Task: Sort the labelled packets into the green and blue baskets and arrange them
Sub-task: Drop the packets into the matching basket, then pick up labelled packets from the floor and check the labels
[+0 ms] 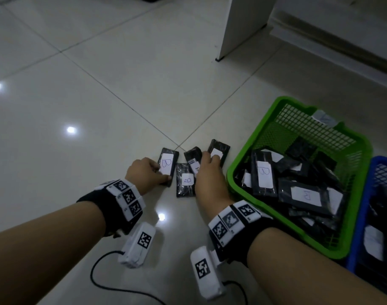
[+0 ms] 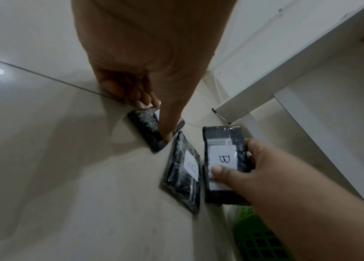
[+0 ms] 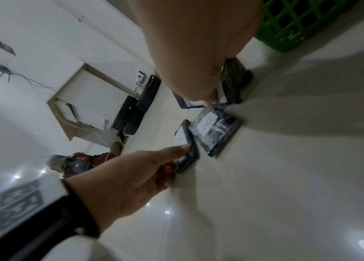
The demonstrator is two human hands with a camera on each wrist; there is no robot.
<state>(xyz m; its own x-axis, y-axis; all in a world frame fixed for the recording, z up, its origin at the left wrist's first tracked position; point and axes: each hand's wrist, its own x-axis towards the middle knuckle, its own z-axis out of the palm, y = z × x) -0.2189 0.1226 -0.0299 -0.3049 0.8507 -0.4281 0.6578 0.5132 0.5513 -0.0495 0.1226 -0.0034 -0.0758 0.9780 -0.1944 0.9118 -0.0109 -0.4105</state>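
Note:
Four black packets with white labels lie on the tiled floor left of the green basket (image 1: 252, 142). My left hand (image 1: 163, 172) pinches the leftmost packet marked B (image 1: 168, 166), thumb on its near end (image 2: 167, 136) and fingers at its far edge; one side is tilted up. Between my hands the middle packet (image 1: 185, 183) lies flat and untouched. My right hand (image 1: 207, 161) grips a barcoded B packet (image 2: 223, 159), thumb on its label. Its fingers reach onto the rightmost packet (image 1: 218, 151). Many B packets fill the green basket. The blue basket (image 1: 363, 208) stands at its right, holding dark packets.
A white furniture panel (image 1: 238, 27) stands on the floor behind the packets. A black cable (image 1: 95, 274) runs along the floor near my forearms. In the right wrist view, black cases (image 3: 136, 109) and a seated person (image 3: 78, 164) are far off by the wall.

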